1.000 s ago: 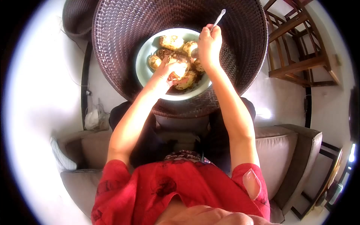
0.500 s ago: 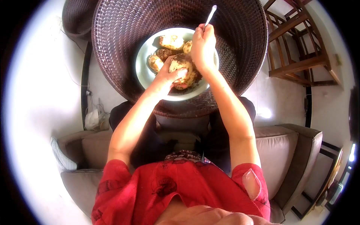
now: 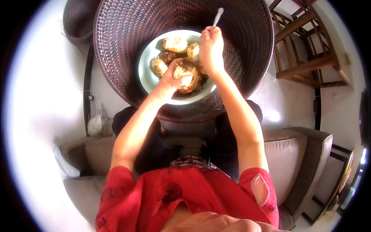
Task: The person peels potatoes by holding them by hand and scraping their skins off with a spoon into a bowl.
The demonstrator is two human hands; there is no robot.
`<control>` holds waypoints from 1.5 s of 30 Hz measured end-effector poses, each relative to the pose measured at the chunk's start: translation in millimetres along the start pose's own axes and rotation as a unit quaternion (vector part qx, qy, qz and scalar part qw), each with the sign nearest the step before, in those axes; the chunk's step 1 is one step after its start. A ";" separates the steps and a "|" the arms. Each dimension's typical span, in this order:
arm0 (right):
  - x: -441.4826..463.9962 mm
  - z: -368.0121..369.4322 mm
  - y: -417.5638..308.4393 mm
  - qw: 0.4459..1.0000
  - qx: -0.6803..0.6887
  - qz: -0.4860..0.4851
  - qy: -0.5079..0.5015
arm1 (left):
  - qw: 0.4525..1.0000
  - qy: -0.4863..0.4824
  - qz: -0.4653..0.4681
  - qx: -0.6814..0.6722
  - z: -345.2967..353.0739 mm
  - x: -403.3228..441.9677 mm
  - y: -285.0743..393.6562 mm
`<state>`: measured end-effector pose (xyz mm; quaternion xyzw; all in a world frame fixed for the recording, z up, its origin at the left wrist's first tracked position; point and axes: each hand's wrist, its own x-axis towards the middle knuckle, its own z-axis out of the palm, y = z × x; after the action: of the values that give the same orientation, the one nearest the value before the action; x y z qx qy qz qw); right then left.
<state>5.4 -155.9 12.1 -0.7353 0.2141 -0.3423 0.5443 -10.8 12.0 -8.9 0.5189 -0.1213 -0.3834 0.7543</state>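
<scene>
Centrally, patchy tuber, between both hands

Home, prob. a living rm. Upholstered grey-brown sofa sits bodyward of both grips, showing either side of the lap. Big wicker piece curves around left hand & right hand alike (a 2nd, smaller woven one is farther off, L of the grips). Slatted wooden furniture, chair-like, stands well R of the right-hand grip; a white bag lies L of the left-hand one, nr thin cords.
</scene>
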 end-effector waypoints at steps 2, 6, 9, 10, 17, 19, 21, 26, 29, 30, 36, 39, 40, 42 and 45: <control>-13.7 -5.2 -21.8 0.999 -0.018 0.005 -0.030 | 0.999 -0.015 0.029 0.022 0.7 -0.3 -2.0; -1.5 2.3 -10.6 0.996 -0.042 -0.069 0.037 | 0.999 -0.027 -0.008 0.043 -2.0 -0.3 6.0; -0.5 -2.4 -16.4 0.998 0.055 0.004 -0.001 | 0.999 -0.015 0.014 0.038 0.5 1.2 2.3; -10.7 -4.1 -24.7 0.998 -0.016 -0.053 0.001 | 0.999 -0.011 0.023 0.040 1.5 0.4 1.5; 9.6 3.7 10.1 0.996 0.064 -0.012 0.062 | 0.996 0.010 -0.035 -0.087 -8.2 3.5 -2.0; -7.0 0.9 -13.4 0.981 0.172 0.089 -0.001 | 0.997 0.006 -0.026 -0.069 -6.0 0.2 -0.2; -10.3 1.6 -4.2 0.998 0.065 0.025 -0.007 | 0.998 0.012 -0.011 -0.057 1.9 -3.5 4.1; 15.0 -8.3 2.3 0.996 0.050 0.038 0.058 | 0.999 -0.044 -0.010 -0.009 5.4 -2.5 4.4; -2.8 -13.3 -19.5 0.999 0.031 0.031 0.002 | 1.000 0.021 -0.011 -0.019 -0.7 -1.0 8.7; -12.7 -14.5 -34.7 0.998 0.011 0.060 -0.033 | 1.000 0.020 -0.011 -0.019 -0.9 -0.7 7.1; 12.8 2.9 10.8 0.996 0.004 -0.049 0.076 | 0.998 -0.049 -0.011 0.044 -2.2 5.5 -1.2; 3.9 -0.1 8.9 0.972 0.217 0.088 0.021 | 0.999 0.028 -0.023 -0.024 3.7 1.5 7.1; 6.3 -0.2 17.4 0.977 0.195 0.091 0.011 | 0.999 0.029 -0.021 -0.024 0.3 1.9 5.8; 6.2 -0.5 16.2 0.969 0.222 0.108 0.005 | 0.998 0.011 -0.059 -0.035 -2.8 1.7 3.2; 3.6 7.6 15.0 0.988 0.151 0.025 0.019 | 0.997 0.004 -0.051 -0.051 -1.6 -4.8 2.3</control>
<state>14.3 -158.1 -2.5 -0.6328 0.1887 -0.3709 0.6530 -12.0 16.9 -6.5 0.4870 -0.0724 -0.4247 0.7597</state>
